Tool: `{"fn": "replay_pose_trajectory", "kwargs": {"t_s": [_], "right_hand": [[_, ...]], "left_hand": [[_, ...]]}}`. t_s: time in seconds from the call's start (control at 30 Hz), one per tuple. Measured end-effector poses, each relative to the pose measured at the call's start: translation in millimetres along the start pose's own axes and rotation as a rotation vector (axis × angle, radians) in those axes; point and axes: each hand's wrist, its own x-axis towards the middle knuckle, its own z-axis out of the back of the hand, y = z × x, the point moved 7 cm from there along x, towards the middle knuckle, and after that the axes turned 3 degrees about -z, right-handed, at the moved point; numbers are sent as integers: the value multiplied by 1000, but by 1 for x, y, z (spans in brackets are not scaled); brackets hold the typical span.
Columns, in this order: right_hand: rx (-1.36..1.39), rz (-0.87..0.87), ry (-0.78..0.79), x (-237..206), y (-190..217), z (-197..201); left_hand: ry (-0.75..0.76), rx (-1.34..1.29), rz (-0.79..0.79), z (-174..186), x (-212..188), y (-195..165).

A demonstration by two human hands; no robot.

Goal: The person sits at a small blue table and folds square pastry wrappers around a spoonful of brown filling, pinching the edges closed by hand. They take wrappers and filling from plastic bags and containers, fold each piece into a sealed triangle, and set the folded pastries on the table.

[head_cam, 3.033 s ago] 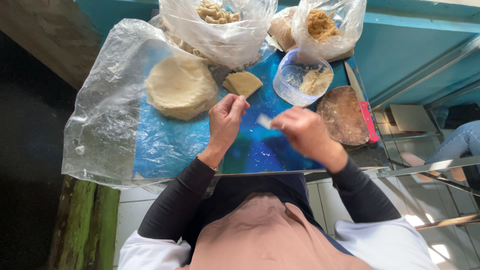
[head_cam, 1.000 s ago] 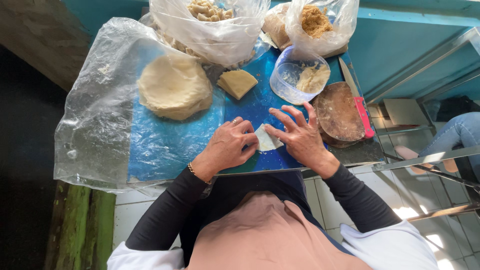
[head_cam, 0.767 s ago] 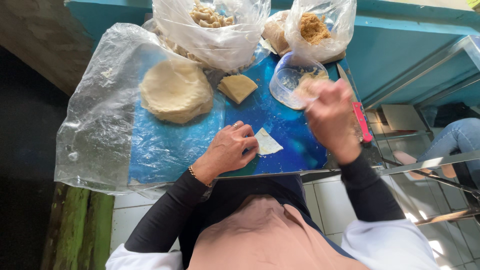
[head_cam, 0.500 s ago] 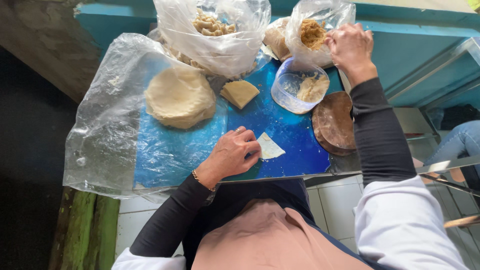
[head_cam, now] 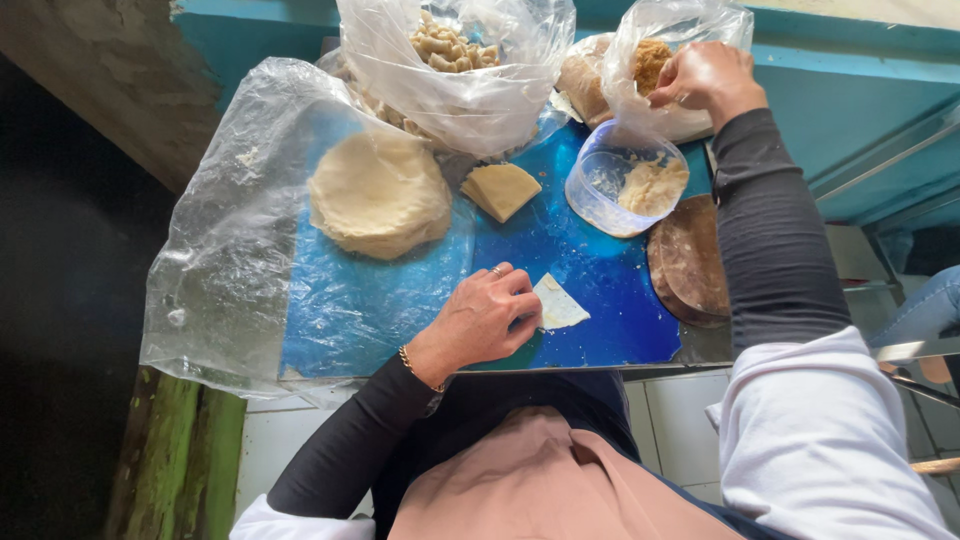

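Left hand [head_cam: 487, 318]: lying palm down on the blue table [head_cam: 600, 300], fingers loosely curled, fingertips pressing the near edge of a small pale triangular dough wrapper [head_cam: 558, 303]; it is pinning the wrapper flat rather than gripping it. A thin gold bracelet is showing at the wrist.

Right hand [head_cam: 706, 77]: reaching up to the far right corner, fingers closing on the rim of a clear plastic bag of brown crumbly filling [head_cam: 650, 60]; whether it is pinching any filling cannot be told.

Just below that bag, a clear round plastic bowl with pale filling [head_cam: 625, 180] is standing on the table. Right of the bowl, a round dark brown wooden board [head_cam: 690, 260] is lying at the table edge, partly under the right sleeve.

Left of the bowl, a folded tan wedge of dough [head_cam: 502, 188] is resting near a round stack of pale flat dough sheets [head_cam: 380, 192], which is sitting on a wide clear plastic sheet [head_cam: 220, 250]. Behind these, a large clear plastic bag of folded pale dumplings [head_cam: 450, 60] is standing open.
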Motion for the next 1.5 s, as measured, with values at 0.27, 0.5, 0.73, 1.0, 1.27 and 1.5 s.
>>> {"fn": "replay_pose_trajectory", "kwargs": {"t_s": [0.27, 0.5, 0.73, 1.0, 1.27, 1.5], "right_hand": [[-73, -41, 53, -4, 12, -2], [-156, -8, -197, 11, 8, 7], [14, 83, -209, -3, -6, -4], [579, -128, -445, -62, -64, 8], [738, -107, -557, -68, -75, -13], [846, -86, -510, -68, -73, -14]], "left_hand": [[13, 4, 2, -1, 0, -4], [18, -13, 11, 1, 0, -4], [-15, -31, -13, 2, 0, -4], [-3, -46, -11, -2, -1, -2], [6, -55, -7, -3, -1, 1], [-3, -45, -11, -3, -1, 0]]}}
